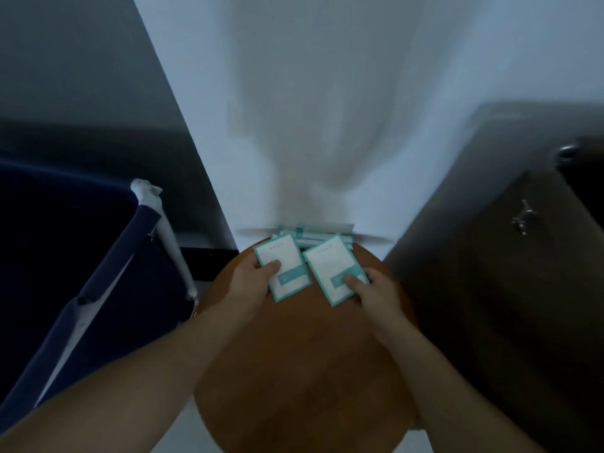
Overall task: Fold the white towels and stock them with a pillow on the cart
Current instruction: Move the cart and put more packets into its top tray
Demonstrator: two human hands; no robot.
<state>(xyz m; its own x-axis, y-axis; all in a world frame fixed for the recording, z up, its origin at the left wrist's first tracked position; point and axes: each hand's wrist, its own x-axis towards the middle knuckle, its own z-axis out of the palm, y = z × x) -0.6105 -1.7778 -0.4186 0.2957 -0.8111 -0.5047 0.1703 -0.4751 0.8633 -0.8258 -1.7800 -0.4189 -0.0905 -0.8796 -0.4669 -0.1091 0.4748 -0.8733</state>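
Packets: two white, teal-edged ones held, further ones stacked behind, count unclear. Left hand (253, 277) pinches the left packet (282, 268), thumb on top, forearm reaching forward. Right hand (376, 294) pinches the right packet (335, 273) the same way. Both sit over a round brown surface (304, 371). White cloth (327, 125), creased and smooth, hangs beyond. Blue fabric cart (98, 289) stands at left.

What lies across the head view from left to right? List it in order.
Dark blue fabric cart → left hand gripping a teal-edged white packet → second teal-edged packet gripped by the right hand → dark cabinet with a metal handle. Both hands are over a round wooden table.
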